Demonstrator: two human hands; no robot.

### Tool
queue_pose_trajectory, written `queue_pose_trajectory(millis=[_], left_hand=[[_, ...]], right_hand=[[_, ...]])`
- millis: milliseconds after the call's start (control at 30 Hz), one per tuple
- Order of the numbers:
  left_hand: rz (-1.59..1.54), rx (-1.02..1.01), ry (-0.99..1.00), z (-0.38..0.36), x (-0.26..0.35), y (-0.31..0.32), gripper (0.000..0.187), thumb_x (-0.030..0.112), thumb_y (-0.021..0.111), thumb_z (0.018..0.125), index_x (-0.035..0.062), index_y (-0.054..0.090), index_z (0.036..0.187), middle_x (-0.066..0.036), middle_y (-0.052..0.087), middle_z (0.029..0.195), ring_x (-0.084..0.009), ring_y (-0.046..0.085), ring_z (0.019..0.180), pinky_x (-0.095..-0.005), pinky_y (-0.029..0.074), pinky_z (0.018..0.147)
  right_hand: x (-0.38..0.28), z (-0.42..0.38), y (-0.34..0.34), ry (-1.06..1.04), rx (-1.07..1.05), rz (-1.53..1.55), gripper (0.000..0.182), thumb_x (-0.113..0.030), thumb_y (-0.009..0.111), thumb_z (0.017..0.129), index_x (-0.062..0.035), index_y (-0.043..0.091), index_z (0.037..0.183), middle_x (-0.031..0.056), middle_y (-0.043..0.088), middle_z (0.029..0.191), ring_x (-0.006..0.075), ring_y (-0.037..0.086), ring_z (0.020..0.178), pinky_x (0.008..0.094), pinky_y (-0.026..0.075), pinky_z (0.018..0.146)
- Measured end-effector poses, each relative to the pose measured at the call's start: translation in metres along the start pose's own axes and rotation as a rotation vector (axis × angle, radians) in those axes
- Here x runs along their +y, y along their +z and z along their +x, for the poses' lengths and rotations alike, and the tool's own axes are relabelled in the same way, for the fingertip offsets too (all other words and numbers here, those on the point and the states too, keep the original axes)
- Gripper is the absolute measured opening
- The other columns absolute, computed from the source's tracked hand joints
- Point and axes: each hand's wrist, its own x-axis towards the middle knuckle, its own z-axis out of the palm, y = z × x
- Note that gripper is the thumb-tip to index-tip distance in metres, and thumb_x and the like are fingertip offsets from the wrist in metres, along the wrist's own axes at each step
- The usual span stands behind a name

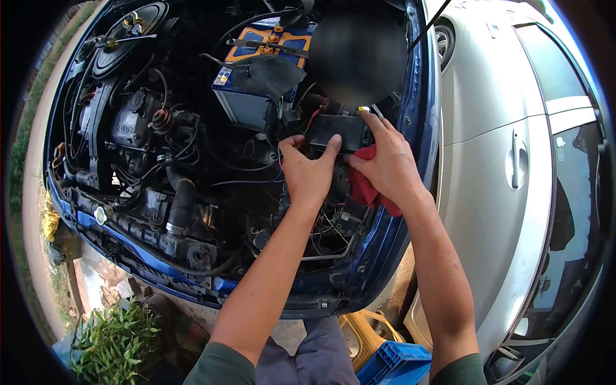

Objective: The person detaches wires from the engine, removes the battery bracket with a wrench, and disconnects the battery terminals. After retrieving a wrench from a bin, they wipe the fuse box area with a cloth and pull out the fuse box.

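Note:
In the engine bay, a black rectangular plastic box (335,131), much like a fuse box, lies between my two hands. My left hand (307,168) grips its left side, with the thumb on the near edge and the fingers bent round the end. At the right end, my right hand (391,157) closes on the box, its index finger along the far corner by a small yellow label. A crumpled red cloth (363,185) hangs beneath my right palm. Wires run close to the box, and its underside is hidden.
Beyond the box stands a blue and orange car battery (247,106) with a black flap over it. Engine parts (138,119) and hoses fill the left. A pale car (487,147) is parked at right. Below are a blue crate (394,362), a yellow chair (366,330) and a plant (119,340).

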Motion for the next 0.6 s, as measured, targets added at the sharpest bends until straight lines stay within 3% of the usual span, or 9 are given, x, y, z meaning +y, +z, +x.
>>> queue_pose_trajectory(millis=[33, 100, 200, 367, 433, 467, 600], left_hand=[[-0.138, -0.064, -0.092, 0.006, -0.027, 0.001, 0.066, 0.042, 0.081, 0.094, -0.0105, 0.059, 0.129, -0.023, 0.070, 0.121, -0.0327, 0.070, 0.108, -0.0398, 0.051, 0.102], [-0.247, -0.266, -0.281, 0.011, -0.056, -0.014, 0.048, 0.034, 0.066, 0.105, -0.0095, 0.068, 0.124, -0.023, 0.074, 0.117, -0.0314, 0.071, 0.106, -0.0393, 0.051, 0.101], [-0.207, -0.196, -0.163, 0.017, -0.072, -0.011, 0.041, 0.029, 0.057, 0.109, -0.0062, 0.073, 0.122, -0.023, 0.076, 0.114, -0.0320, 0.072, 0.109, -0.0390, 0.051, 0.099], [-0.280, -0.199, -0.315, 0.044, -0.059, 0.006, 0.041, 0.030, 0.062, 0.107, -0.0055, 0.074, 0.123, -0.024, 0.077, 0.115, -0.0341, 0.073, 0.108, -0.0392, 0.052, 0.096], [-0.150, -0.246, -0.367, 0.049, -0.045, 0.000, 0.041, 0.030, 0.068, 0.104, -0.0059, 0.075, 0.121, -0.022, 0.078, 0.111, -0.0317, 0.074, 0.104, -0.0392, 0.052, 0.094], [-0.316, -0.401, -0.507, 0.062, -0.038, -0.006, 0.045, 0.027, 0.069, 0.106, -0.0124, 0.069, 0.129, -0.014, 0.075, 0.119, -0.0202, 0.067, 0.107, -0.0333, 0.049, 0.097], [-0.447, -0.501, -0.725, 0.079, -0.020, -0.007, 0.035, 0.011, 0.064, 0.106, -0.0163, 0.064, 0.127, -0.021, 0.074, 0.118, -0.0288, 0.074, 0.102, -0.0418, 0.060, 0.089]], right_hand=[[0.004, 0.002, -0.002, -0.009, 0.000, -0.004, 0.083, -0.014, 0.087, 0.077, -0.0008, 0.053, 0.151, 0.0230, 0.065, 0.137, 0.0446, 0.065, 0.124, 0.0482, 0.053, 0.107], [0.011, 0.005, -0.003, -0.037, -0.064, 0.000, 0.080, -0.014, 0.086, 0.079, 0.0000, 0.053, 0.150, 0.0241, 0.065, 0.136, 0.0440, 0.065, 0.124, 0.0484, 0.052, 0.107], [0.005, 0.010, 0.001, 0.047, -0.129, -0.066, 0.080, -0.017, 0.087, 0.078, 0.0024, 0.053, 0.148, 0.0271, 0.067, 0.130, 0.0453, 0.063, 0.126, 0.0479, 0.050, 0.110], [-0.012, 0.020, 0.002, 0.133, -0.219, -0.247, 0.079, -0.016, 0.087, 0.079, 0.0041, 0.052, 0.146, 0.0289, 0.068, 0.126, 0.0463, 0.066, 0.120, 0.0501, 0.053, 0.104], [-0.009, 0.020, 0.007, 0.094, -0.202, -0.295, 0.078, -0.018, 0.090, 0.077, 0.0044, 0.054, 0.143, 0.0283, 0.069, 0.124, 0.0461, 0.068, 0.116, 0.0498, 0.055, 0.101], [-0.008, 0.022, 0.006, 0.091, -0.197, -0.307, 0.078, -0.018, 0.090, 0.077, 0.0044, 0.054, 0.143, 0.0283, 0.069, 0.124, 0.0461, 0.068, 0.116, 0.0498, 0.055, 0.101], [-0.008, 0.016, 0.008, 0.081, -0.197, -0.276, 0.081, -0.022, 0.092, 0.075, 0.0041, 0.057, 0.143, 0.0273, 0.070, 0.121, 0.0451, 0.069, 0.114, 0.0492, 0.055, 0.100]])
